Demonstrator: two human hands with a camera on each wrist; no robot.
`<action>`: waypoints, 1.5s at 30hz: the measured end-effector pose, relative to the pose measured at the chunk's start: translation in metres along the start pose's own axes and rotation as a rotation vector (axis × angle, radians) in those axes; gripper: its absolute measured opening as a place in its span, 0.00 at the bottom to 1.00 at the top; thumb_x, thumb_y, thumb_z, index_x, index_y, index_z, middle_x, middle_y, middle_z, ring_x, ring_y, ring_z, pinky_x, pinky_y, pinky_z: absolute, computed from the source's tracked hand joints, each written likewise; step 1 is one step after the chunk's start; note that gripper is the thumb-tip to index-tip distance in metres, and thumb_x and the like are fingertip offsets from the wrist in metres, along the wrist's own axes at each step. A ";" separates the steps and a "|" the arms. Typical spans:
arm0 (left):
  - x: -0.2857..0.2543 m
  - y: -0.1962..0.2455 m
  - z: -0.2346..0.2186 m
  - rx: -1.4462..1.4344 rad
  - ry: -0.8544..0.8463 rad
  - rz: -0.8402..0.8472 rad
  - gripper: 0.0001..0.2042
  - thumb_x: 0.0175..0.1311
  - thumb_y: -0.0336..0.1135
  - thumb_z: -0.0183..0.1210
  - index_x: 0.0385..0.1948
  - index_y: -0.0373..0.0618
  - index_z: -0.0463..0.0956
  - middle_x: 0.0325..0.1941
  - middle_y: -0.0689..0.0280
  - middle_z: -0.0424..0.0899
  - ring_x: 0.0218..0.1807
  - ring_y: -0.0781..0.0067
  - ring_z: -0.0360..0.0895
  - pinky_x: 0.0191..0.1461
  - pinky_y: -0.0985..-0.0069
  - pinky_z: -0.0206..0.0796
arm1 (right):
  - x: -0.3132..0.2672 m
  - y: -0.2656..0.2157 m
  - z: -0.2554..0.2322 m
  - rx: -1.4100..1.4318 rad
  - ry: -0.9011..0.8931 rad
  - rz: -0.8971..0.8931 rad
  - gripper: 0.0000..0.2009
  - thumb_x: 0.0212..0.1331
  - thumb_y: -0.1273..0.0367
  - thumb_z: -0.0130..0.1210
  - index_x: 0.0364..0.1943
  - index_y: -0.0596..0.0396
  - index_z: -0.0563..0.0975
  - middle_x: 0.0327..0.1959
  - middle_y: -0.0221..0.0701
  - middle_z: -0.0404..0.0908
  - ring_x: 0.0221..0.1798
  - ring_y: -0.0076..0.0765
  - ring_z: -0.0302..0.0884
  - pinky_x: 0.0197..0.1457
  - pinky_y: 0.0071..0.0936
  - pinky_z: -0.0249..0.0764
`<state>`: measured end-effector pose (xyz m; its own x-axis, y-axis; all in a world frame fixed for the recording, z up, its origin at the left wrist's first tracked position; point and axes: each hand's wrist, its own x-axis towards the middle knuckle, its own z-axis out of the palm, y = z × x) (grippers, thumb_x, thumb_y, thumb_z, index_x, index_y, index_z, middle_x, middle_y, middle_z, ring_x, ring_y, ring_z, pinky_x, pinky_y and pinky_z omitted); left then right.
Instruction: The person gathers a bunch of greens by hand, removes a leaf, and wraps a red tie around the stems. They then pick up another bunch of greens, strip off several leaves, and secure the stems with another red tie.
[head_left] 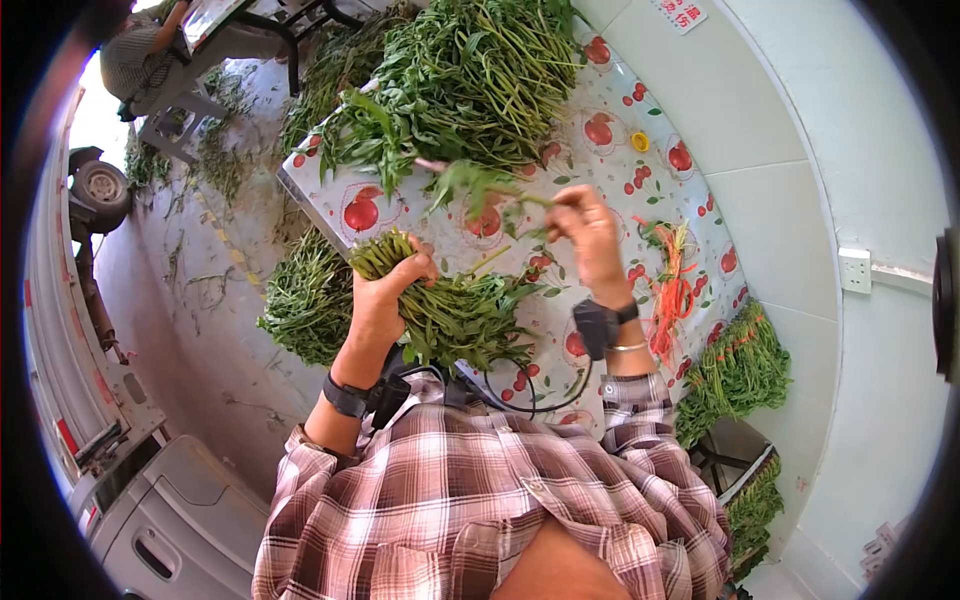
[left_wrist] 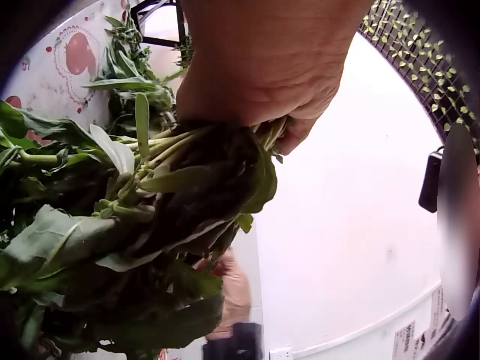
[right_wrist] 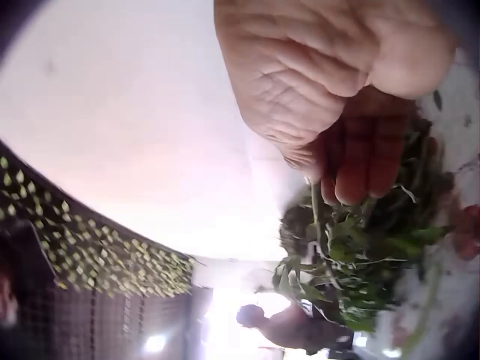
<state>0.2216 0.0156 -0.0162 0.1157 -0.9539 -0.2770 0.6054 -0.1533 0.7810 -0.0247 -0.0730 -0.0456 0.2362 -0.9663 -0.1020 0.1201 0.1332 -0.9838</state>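
Observation:
In the head view my left hand (head_left: 385,290) grips a thick bunch of leafy greens (head_left: 455,325), the thumb lying across the stems. Its cut stem ends (head_left: 380,255) poke out above the fist, and the leaves spread right over the table's near side. My right hand (head_left: 590,245) is raised right of the bunch, pinching one sprig of greens (head_left: 490,190) by its stem; the sprig is blurred and points left toward the big heap. Leaves of the bunch (left_wrist: 52,247) fill the left side of the left wrist view. Curled fingers (right_wrist: 352,176) show at the stem in the right wrist view.
A big heap of loose greens (head_left: 470,80) covers the far end of the fruit-patterned table (head_left: 620,175). Orange-red ties (head_left: 675,290) lie at the right, near tied bundles of greens (head_left: 740,370). More greens (head_left: 310,300) stand left of the table. Another person (head_left: 140,60) sits at far left.

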 end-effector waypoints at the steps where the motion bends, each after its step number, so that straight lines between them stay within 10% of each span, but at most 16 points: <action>1: -0.002 0.002 0.005 0.071 -0.022 -0.035 0.05 0.54 0.29 0.58 0.27 0.41 0.71 0.22 0.66 0.73 0.26 0.75 0.70 0.45 0.70 0.63 | -0.005 -0.022 -0.005 -0.006 0.005 -0.007 0.03 0.61 0.74 0.50 0.38 0.55 0.72 0.28 0.29 0.78 0.24 0.19 0.73 0.27 0.16 0.70; 2: -0.003 0.005 0.010 0.143 -0.048 -0.070 0.05 0.55 0.30 0.57 0.26 0.42 0.69 0.22 0.66 0.72 0.27 0.74 0.68 0.57 0.62 0.62 | -0.010 -0.044 -0.009 0.083 0.098 -0.049 0.03 0.62 0.74 0.50 0.38 0.54 0.72 0.28 0.29 0.78 0.24 0.20 0.73 0.28 0.17 0.71; 6: -0.007 -0.003 0.025 0.051 -0.099 -0.042 0.05 0.53 0.28 0.59 0.27 0.39 0.73 0.22 0.67 0.76 0.25 0.78 0.71 0.31 0.80 0.62 | -0.022 -0.070 -0.028 0.191 0.310 -0.161 0.04 0.62 0.72 0.51 0.38 0.54 0.72 0.28 0.29 0.77 0.25 0.21 0.73 0.27 0.18 0.71; 12: -0.017 -0.003 0.030 0.072 -0.138 -0.055 0.06 0.52 0.26 0.60 0.29 0.40 0.73 0.23 0.68 0.76 0.26 0.79 0.73 0.32 0.80 0.64 | -0.039 -0.067 -0.065 0.735 0.197 -0.177 0.04 0.64 0.71 0.49 0.39 0.55 0.71 0.28 0.32 0.77 0.26 0.25 0.75 0.29 0.22 0.73; 15: -0.020 -0.003 0.031 0.077 -0.137 -0.061 0.06 0.52 0.26 0.61 0.30 0.40 0.73 0.24 0.68 0.77 0.27 0.79 0.73 0.32 0.80 0.65 | -0.037 -0.064 -0.060 -0.010 0.278 -0.120 0.04 0.63 0.72 0.49 0.39 0.55 0.71 0.30 0.33 0.79 0.26 0.24 0.75 0.31 0.22 0.75; 33: -0.032 -0.001 0.026 0.174 -0.125 -0.060 0.06 0.53 0.29 0.58 0.28 0.40 0.72 0.22 0.66 0.75 0.28 0.75 0.72 0.37 0.77 0.64 | -0.062 -0.066 -0.074 0.369 0.110 -0.096 0.03 0.61 0.72 0.53 0.37 0.52 0.72 0.31 0.31 0.79 0.32 0.21 0.77 0.35 0.17 0.74; 45: -0.043 0.002 0.015 0.401 -0.364 -0.224 0.09 0.46 0.25 0.64 0.27 0.40 0.73 0.27 0.66 0.77 0.30 0.76 0.73 0.38 0.78 0.65 | -0.026 0.009 -0.051 -0.161 -0.132 0.172 0.03 0.60 0.76 0.47 0.37 0.57 0.70 0.30 0.26 0.73 0.31 0.20 0.74 0.37 0.19 0.72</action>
<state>0.2060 0.0525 0.0057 -0.3016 -0.9032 -0.3053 0.2301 -0.3797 0.8961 -0.0788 -0.0581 -0.0588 0.3652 -0.8939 -0.2599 -0.0853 0.2459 -0.9655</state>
